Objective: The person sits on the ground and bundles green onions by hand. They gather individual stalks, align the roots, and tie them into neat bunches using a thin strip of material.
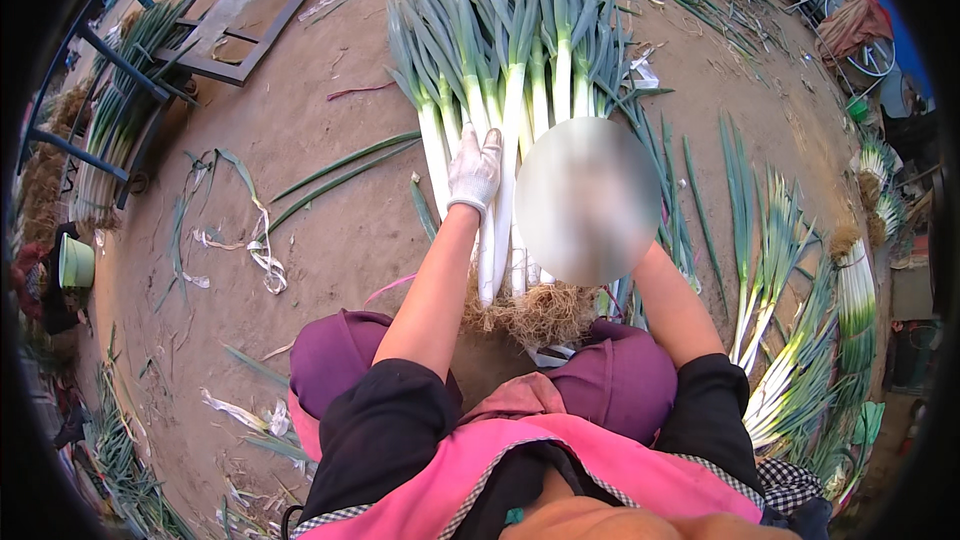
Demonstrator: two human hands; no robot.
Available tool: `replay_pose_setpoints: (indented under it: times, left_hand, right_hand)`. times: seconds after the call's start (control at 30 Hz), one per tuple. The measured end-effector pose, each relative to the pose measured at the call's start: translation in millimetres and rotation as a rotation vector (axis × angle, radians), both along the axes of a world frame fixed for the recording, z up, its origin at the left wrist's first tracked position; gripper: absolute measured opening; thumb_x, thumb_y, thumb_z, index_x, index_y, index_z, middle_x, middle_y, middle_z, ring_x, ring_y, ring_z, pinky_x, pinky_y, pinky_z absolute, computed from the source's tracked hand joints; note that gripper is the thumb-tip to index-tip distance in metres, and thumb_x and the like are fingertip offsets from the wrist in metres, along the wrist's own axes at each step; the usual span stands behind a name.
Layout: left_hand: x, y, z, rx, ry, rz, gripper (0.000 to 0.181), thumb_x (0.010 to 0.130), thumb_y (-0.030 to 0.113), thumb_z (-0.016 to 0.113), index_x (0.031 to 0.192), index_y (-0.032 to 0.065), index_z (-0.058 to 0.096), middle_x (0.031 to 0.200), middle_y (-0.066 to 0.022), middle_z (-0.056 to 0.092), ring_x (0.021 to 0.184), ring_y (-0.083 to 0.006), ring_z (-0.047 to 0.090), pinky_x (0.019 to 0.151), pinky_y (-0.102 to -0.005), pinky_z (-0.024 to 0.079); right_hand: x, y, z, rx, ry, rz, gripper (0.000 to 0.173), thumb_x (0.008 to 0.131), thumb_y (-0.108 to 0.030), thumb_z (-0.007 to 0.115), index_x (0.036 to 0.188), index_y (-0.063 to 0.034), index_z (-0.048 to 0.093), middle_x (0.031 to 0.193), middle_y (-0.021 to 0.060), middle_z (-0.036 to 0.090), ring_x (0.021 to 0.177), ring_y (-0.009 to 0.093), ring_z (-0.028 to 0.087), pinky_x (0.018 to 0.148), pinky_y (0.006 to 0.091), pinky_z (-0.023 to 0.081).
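A large bunch of long green onions (514, 82) lies on the ground before me. Its blue-green leaves point away, and the brown roots (551, 313) lie near my knees. My left hand (476, 169), in a white knit glove, grips white stalks on the bunch's left side, fingers pointing up along them. My right hand (589, 202) is over the right side of the bunch, but a round blurred patch hides it and the stalks there. Behind the roots, a pink tie strip (390, 288) shows on the left.
Loose green onions (772, 262) and a tied bundle (856, 292) lie at right. A metal frame (240, 60) stands at upper left beside a cart loaded with green onions (124, 112). A pale green bucket (76, 261) is at far left. Leaf scraps (259, 240) litter the dirt.
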State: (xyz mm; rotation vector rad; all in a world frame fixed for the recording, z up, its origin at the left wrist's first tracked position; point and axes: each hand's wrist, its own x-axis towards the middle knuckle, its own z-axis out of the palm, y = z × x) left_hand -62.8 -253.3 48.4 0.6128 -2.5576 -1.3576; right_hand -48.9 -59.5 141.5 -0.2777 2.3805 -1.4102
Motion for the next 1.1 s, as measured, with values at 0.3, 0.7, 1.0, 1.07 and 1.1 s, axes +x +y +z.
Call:
replay_pose_setpoints:
  times: [0.3, 0.7, 1.0, 1.07, 1.1]
  left_hand:
    - [-6.0, -5.3, 2.7, -0.055, -0.055, 0.035, 0.061, 0.091, 0.055, 0.039, 0.125, 0.0042, 0.047, 0.118, -0.0264, 0.055, 0.107, -0.0428, 0.052, 0.092, -0.0435, 0.040]
    - [-4.5, -9.9, 14.1, -0.083, 0.055, 0.086, 0.067, 0.085, 0.058, 0.049, 0.128, 0.0064, 0.046, 0.136, -0.0243, 0.038, 0.123, -0.0389, 0.041, 0.099, -0.0418, 0.037]
    - [-7.3, 13.8, 6.9, 0.193, 0.217, 0.134, 0.038, 0.074, 0.026, 0.071, 0.095, -0.0041, 0.059, 0.121, -0.0172, 0.048, 0.108, -0.0291, 0.051, 0.092, -0.0347, 0.042]
    - [-9.8, 6.1, -1.4, 0.263, 0.218, 0.191, 0.039, 0.075, 0.026, 0.071, 0.094, -0.0051, 0.060, 0.119, -0.0163, 0.049, 0.100, -0.0260, 0.056, 0.088, -0.0327, 0.044]
    - [-11.4, 4.1, -3.2, 0.342, 0.220, 0.214, 0.038, 0.075, 0.026, 0.071, 0.094, -0.0053, 0.060, 0.118, -0.0160, 0.049, 0.097, -0.0250, 0.057, 0.087, -0.0320, 0.045]
  right_hand:
    - [-30.5, 0.9, -37.4, 0.250, 0.253, -0.168, 0.059, 0.081, -0.044, 0.064, 0.118, 0.0008, 0.054, 0.089, 0.0189, 0.066, 0.085, 0.032, 0.064, 0.079, 0.0387, 0.049]
    - [-116.5, 1.9, -14.0, -0.266, 0.176, -0.372, 0.034, 0.078, -0.016, 0.067, 0.103, 0.0063, 0.061, 0.085, 0.0098, 0.065, 0.075, 0.014, 0.059, 0.070, 0.0266, 0.046]
    - [-61.1, -23.4, 78.1, -0.372, 0.633, -0.188, 0.035, 0.084, -0.011, 0.063, 0.115, 0.0032, 0.054, 0.083, 0.0041, 0.059, 0.073, 0.008, 0.054, 0.065, 0.0219, 0.045]
    - [-54.2, -47.1, 79.4, -0.142, 0.735, -0.178, 0.039, 0.085, -0.012, 0.064, 0.119, 0.0030, 0.052, 0.088, 0.0053, 0.061, 0.077, 0.010, 0.056, 0.070, 0.0234, 0.047]
    - [-58.2, -60.3, 66.8, -0.227, 0.779, -0.173, 0.043, 0.084, -0.012, 0.065, 0.121, 0.0041, 0.050, 0.093, 0.0084, 0.062, 0.081, 0.011, 0.058, 0.075, 0.0257, 0.048]
